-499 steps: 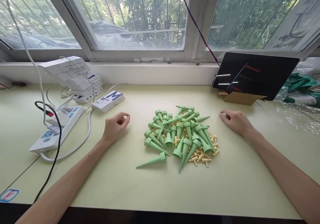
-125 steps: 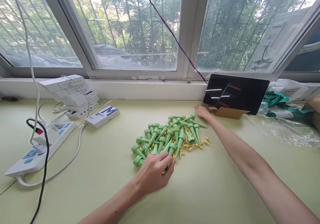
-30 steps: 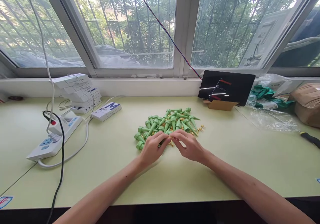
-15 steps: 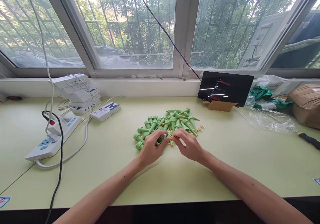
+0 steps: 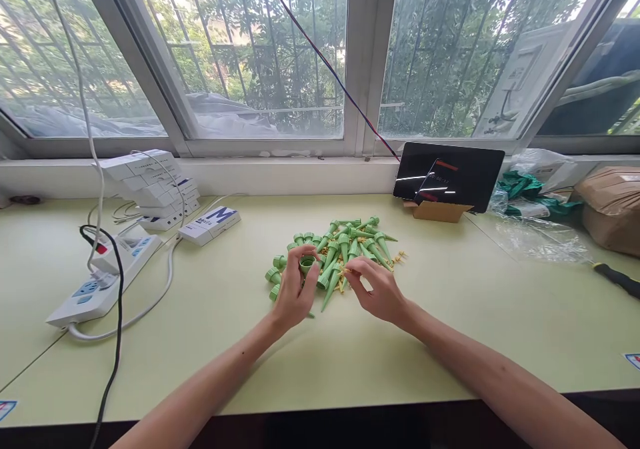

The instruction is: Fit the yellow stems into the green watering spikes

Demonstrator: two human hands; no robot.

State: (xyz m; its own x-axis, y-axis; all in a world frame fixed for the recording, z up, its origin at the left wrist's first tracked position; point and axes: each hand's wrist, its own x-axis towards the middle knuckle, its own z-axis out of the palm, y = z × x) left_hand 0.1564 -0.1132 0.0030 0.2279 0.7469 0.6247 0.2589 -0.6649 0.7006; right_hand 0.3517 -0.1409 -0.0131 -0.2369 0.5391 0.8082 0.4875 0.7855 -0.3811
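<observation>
A heap of green plastic cone spikes mixed with small yellow pegs lies mid-table. My left hand is wrapped round one green spike, lifted with its round open end facing up. My right hand is at the near edge of the heap, thumb and forefinger pinched on a small yellow peg. The two hands are a short way apart, both just in front of the pile.
A white power strip with cables and stacked white boxes sit at left. A dark tablet leans on a cardboard box at the back right, with plastic bags, a brown parcel and a black-handled tool.
My left hand has lifted a green spike off the pile and turned its open end up. My right hand has stayed at the heap's near edge, pinched on a yellow peg.
</observation>
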